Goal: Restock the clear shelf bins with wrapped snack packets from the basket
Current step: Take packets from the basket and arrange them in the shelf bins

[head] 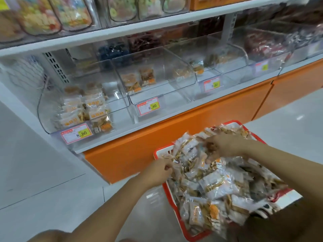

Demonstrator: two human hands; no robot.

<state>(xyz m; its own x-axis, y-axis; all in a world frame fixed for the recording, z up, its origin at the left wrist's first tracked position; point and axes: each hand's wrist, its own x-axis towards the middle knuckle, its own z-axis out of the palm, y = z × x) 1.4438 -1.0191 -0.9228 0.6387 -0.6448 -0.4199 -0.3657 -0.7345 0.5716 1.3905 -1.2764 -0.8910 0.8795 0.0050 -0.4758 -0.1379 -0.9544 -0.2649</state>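
Observation:
A red basket stands on the floor at lower right, heaped with clear-wrapped snack packets. My left hand pinches the edge of a packet at the heap's left side. My right hand has its fingers curled into the packets near the top of the heap. On the lower shelf stand clear bins: the left bin holds several packets, the middle bin holds a few, and the bin to its right holds a few at the back.
Price tags reading 8.80 hang on the bin fronts. An orange panel runs under the shelf just beyond the basket. The upper shelf carries bins of colourful sweets. Grey tiled floor lies to the left.

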